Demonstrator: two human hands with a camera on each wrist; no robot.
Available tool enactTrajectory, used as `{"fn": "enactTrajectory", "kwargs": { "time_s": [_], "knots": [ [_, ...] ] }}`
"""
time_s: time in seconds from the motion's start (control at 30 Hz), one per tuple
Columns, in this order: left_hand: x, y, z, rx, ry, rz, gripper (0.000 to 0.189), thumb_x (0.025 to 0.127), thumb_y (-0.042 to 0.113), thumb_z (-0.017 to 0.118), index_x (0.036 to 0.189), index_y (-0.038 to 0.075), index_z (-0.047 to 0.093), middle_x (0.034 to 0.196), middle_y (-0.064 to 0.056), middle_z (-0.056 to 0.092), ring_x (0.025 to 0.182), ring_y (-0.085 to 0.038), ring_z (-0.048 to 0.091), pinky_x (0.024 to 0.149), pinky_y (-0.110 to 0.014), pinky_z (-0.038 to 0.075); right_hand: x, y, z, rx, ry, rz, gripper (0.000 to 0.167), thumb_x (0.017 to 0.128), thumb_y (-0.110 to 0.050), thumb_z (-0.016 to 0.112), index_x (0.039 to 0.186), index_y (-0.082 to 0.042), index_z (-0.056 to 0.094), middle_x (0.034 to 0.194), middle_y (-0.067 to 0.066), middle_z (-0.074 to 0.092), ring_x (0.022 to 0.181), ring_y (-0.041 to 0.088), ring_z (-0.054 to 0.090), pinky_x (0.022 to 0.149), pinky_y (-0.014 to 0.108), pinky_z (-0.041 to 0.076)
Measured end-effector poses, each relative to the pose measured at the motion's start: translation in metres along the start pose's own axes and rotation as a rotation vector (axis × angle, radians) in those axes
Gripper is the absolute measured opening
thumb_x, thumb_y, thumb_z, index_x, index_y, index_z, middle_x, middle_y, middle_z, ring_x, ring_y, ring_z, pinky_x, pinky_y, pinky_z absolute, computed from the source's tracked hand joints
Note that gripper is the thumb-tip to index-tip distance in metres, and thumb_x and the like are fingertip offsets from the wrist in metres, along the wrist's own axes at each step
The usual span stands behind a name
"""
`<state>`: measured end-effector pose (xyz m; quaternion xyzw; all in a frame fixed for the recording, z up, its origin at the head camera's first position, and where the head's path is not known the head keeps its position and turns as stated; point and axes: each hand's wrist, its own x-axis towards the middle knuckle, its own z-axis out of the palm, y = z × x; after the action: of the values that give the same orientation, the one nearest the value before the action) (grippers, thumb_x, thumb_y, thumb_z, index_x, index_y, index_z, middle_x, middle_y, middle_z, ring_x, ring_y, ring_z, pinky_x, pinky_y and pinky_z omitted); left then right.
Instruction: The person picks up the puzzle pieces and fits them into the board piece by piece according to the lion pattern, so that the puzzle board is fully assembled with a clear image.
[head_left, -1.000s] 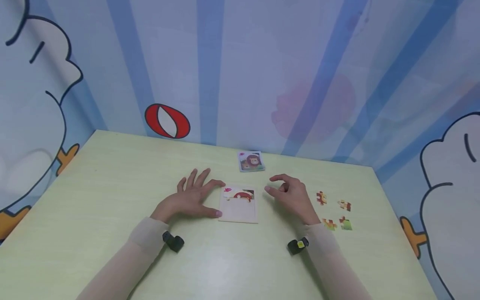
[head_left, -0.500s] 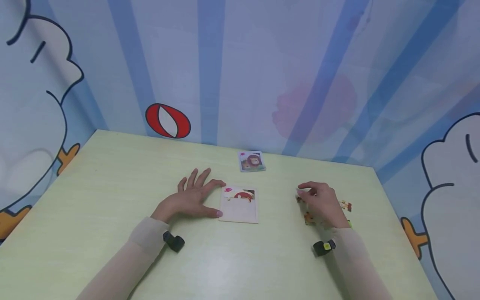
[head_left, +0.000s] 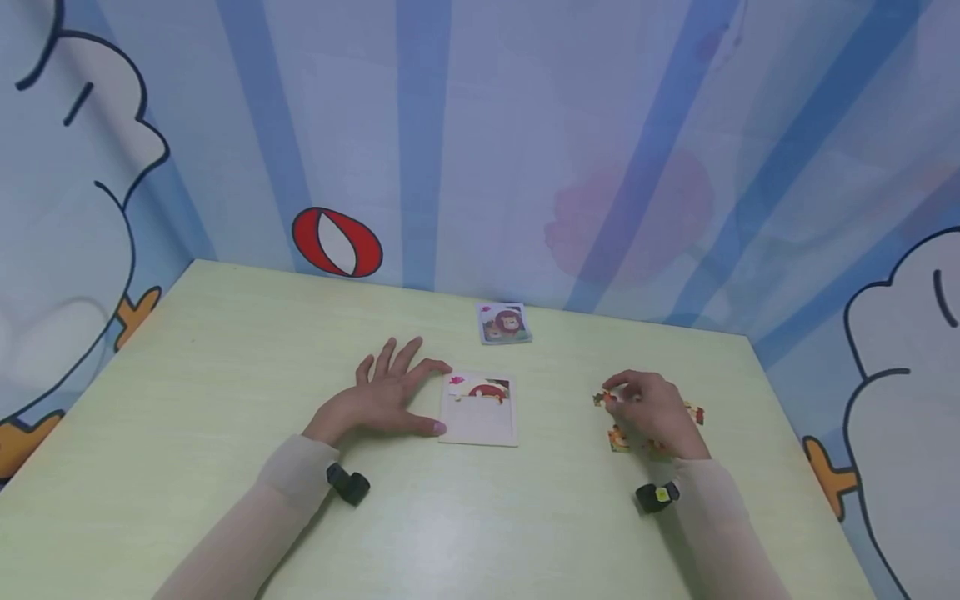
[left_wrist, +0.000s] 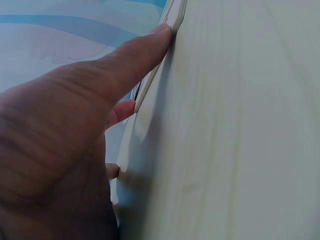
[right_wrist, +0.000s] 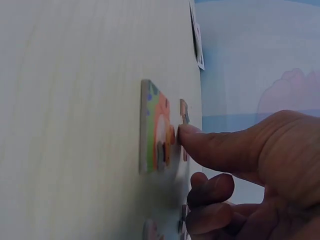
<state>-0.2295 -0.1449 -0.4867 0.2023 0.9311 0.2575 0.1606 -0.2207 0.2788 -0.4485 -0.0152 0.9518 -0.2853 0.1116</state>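
Note:
My left hand [head_left: 386, 400] lies spread at the left side of a small square puzzle board [head_left: 480, 425], its thumb and index fingertip at the left corners. In the left wrist view the thumb [left_wrist: 135, 57] touches the board's edge. Picture pieces fill the board's top strip; the lower part is bare. To the right, my right hand [head_left: 652, 412] pinches a puzzle piece [head_left: 602, 399] between thumb and index finger, low at the table. The right wrist view has the thumb [right_wrist: 215, 147] against that piece [right_wrist: 184, 111], with an orange and green piece [right_wrist: 156, 130] nearer the camera.
Behind the board lies a square lion picture card [head_left: 504, 323]. More puzzle pieces surround the right hand: one piece [head_left: 618, 439] below its fingers, another [head_left: 696, 412] past its knuckles, and others partly covered. A printed curtain [head_left: 487, 167] hangs along the table's [head_left: 300, 308] back edge.
The right hand has moved right from beside the board to the loose pieces, then lowered its fingertips around one. The left hand has stayed at the board.

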Motion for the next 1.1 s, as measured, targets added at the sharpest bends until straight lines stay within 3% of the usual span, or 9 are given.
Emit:
{"fn": "enactTrajectory", "kwargs": {
  "time_s": [0.1, 0.33, 0.53, 0.67, 0.77, 0.93, 1.1],
  "knots": [
    [0.0, 0.001, 0.001, 0.009, -0.001, -0.012, 0.091, 0.086, 0.06, 0.08, 0.163, 0.043, 0.034, 0.184, -0.01, -0.006, 0.167, -0.048, -0.016, 0.128, -0.078, -0.006, 0.002, 0.001, 0.001, -0.007, 0.022, -0.01, 0.026, 0.102, -0.022, 0.071, 0.127, -0.014, 0.072, 0.133, 0.023, 0.068, 0.118, 0.04, 0.064, 0.089, 0.052, 0.055],
    [-0.003, 0.007, -0.003, -0.026, -0.011, 0.009, 0.091, 0.085, 0.061, 0.081, 0.162, 0.04, 0.037, 0.183, -0.014, -0.004, 0.166, -0.051, -0.016, 0.126, -0.08, -0.007, 0.004, -0.001, -0.003, 0.03, 0.06, -0.04, 0.018, 0.1, -0.02, 0.074, 0.115, -0.011, 0.069, 0.118, 0.015, 0.074, 0.095, 0.027, 0.061, 0.075, 0.036, 0.047],
    [-0.004, 0.007, -0.005, -0.018, -0.01, 0.003, 0.091, 0.084, 0.065, 0.08, 0.161, 0.041, 0.037, 0.183, -0.015, -0.002, 0.166, -0.052, -0.013, 0.126, -0.081, -0.005, 0.004, -0.012, 0.001, 0.154, 0.056, -0.059, 0.022, 0.101, -0.022, 0.077, 0.117, -0.009, 0.073, 0.112, 0.014, 0.08, 0.096, 0.022, 0.069, 0.075, 0.032, 0.052],
    [-0.003, 0.004, -0.003, -0.011, 0.0, 0.002, 0.092, 0.083, 0.066, 0.08, 0.161, 0.043, 0.037, 0.183, -0.014, -0.001, 0.166, -0.052, -0.012, 0.126, -0.081, -0.006, 0.004, -0.024, 0.008, 0.254, 0.039, -0.027, 0.025, 0.1, -0.022, 0.078, 0.12, -0.008, 0.075, 0.11, 0.014, 0.081, 0.074, 0.022, 0.066, 0.065, 0.033, 0.054],
    [-0.002, 0.003, -0.002, -0.012, 0.0, 0.001, 0.093, 0.083, 0.065, 0.081, 0.161, 0.043, 0.037, 0.183, -0.013, -0.001, 0.166, -0.051, -0.013, 0.126, -0.08, -0.007, 0.005, -0.034, 0.013, 0.294, 0.032, -0.009, 0.026, 0.099, -0.024, 0.079, 0.121, -0.01, 0.077, 0.099, 0.014, 0.08, 0.06, 0.023, 0.059, 0.057, 0.035, 0.051],
    [-0.002, 0.003, -0.002, -0.009, -0.009, -0.011, 0.093, 0.084, 0.06, 0.082, 0.163, 0.041, 0.035, 0.183, -0.012, -0.003, 0.166, -0.049, -0.015, 0.127, -0.079, -0.007, 0.008, -0.053, 0.026, 0.318, 0.022, -0.004, 0.025, 0.095, -0.027, 0.084, 0.117, -0.017, 0.081, 0.077, 0.011, 0.071, 0.057, 0.023, 0.054, 0.055, 0.032, 0.043],
    [-0.003, 0.004, -0.003, -0.017, -0.005, 0.006, 0.092, 0.085, 0.06, 0.081, 0.162, 0.039, 0.036, 0.183, -0.014, -0.003, 0.166, -0.051, -0.015, 0.127, -0.08, -0.006, 0.012, -0.071, 0.04, 0.332, -0.007, -0.044, 0.019, 0.096, -0.024, 0.083, 0.114, -0.017, 0.083, 0.067, 0.007, 0.065, 0.057, 0.02, 0.052, 0.057, 0.031, 0.042]
  ]
}}
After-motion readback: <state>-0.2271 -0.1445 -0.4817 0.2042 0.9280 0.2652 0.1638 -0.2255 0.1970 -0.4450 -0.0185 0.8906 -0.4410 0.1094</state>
